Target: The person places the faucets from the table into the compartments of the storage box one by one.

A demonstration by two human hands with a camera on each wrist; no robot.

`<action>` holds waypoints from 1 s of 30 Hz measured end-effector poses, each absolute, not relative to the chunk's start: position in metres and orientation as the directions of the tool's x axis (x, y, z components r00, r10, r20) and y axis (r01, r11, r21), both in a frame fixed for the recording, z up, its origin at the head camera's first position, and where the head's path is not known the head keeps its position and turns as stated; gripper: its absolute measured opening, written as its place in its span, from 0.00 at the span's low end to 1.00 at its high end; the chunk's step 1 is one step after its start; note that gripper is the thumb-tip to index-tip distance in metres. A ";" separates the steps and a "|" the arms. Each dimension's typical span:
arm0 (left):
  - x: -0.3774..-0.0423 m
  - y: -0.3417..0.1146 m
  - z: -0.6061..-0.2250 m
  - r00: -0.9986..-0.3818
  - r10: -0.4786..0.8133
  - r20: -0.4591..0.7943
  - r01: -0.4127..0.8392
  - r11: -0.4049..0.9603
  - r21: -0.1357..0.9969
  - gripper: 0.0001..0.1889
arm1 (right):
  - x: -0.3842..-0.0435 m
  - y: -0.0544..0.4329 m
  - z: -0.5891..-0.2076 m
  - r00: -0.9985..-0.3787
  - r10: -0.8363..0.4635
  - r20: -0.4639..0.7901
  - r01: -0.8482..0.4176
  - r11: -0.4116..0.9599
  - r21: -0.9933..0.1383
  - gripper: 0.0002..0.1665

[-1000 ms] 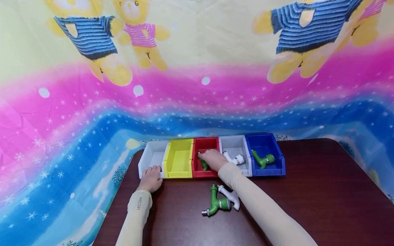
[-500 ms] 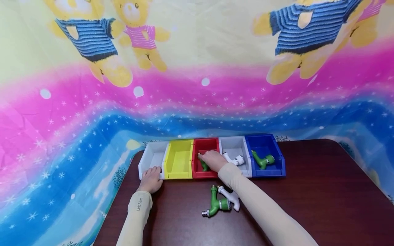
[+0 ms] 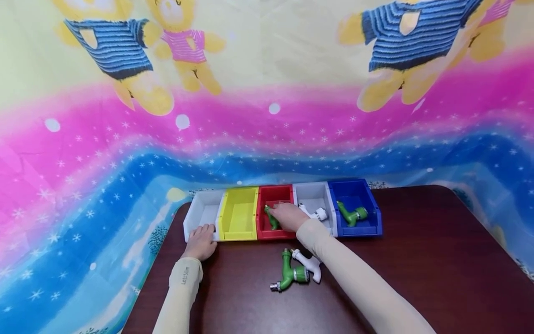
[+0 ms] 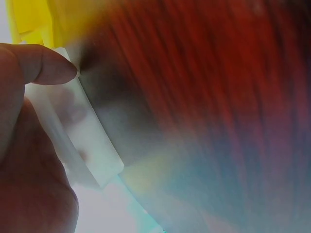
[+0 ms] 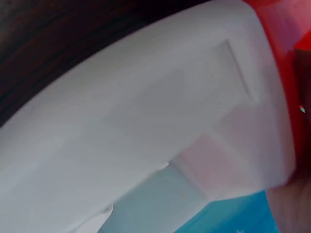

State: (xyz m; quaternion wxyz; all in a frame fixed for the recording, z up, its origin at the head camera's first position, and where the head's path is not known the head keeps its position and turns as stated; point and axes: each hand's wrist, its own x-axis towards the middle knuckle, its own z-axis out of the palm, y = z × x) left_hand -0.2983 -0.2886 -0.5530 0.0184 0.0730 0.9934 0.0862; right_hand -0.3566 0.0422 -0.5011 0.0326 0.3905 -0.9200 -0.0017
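1. Change. The right hand (image 3: pixel 288 215) has drawn back slightly, so more of the green tap (image 3: pixel 273 219) now shows beside its fingertips than a second ago. The tap lies in the red bin (image 3: pixel 275 235), just to the left of those fingers and partly below them. The whole scene has also slid a little in my head view, which I take for head movement.

2. Meaning. I judge this tap to be at or near release inside the bin — a reading I cannot confirm.

3. Right-hand pose. The forearm crosses diagonally from the lower right, with the back of the hand uppermost and the fingers pointing leftward. Whether they pinch the tap or stand apart from it I cannot tell; my right wrist view shows chiefly the grey bin (image 3: pixel 313 190).

4. Left-hand pose. The left hand (image 3: pixel 200 242) is clamped on the front lip of the white bin (image 3: pixel 208 202) — fingers over the lip, thumb on the outer side. Just right of these fingers stands the yellow bin (image 3: pixel 238 208).

5. Surroundings. Right of the right-hand fingers, I note a white tap (image 3: pixel 319 214) in the grey bin and a second green tap (image 3: pixel 352 216) in the blue bin (image 3: pixel 350 188). On the near side of those fingers, a third green tap (image 3: pixel 288 274) and a second white tap (image 3: pixel 312 266) lie together on the table (image 3: pixel 233 297).
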 end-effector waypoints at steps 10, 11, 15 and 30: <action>-0.299 -0.288 -0.548 -0.986 0.163 -0.032 0.155 0.974 0.165 0.19 | -0.353 0.083 -0.468 -0.689 -0.700 0.187 -0.714 0.700 -0.010 0.29; -0.299 -0.288 -0.547 -0.987 0.159 -0.036 0.151 0.975 0.166 0.19 | -0.355 0.090 -0.465 -0.695 -0.688 0.208 -0.706 0.708 -0.014 0.29; -0.298 -0.286 -0.545 -0.987 0.159 -0.035 0.151 0.975 0.164 0.18 | -0.359 0.126 -0.456 -0.729 -0.618 0.295 -0.654 0.756 -0.032 0.30; -0.293 -0.282 -0.542 -0.988 0.143 -0.060 0.130 0.976 0.176 0.18 | -0.361 0.256 -0.478 -0.923 -0.262 0.282 -0.323 0.925 -0.200 0.34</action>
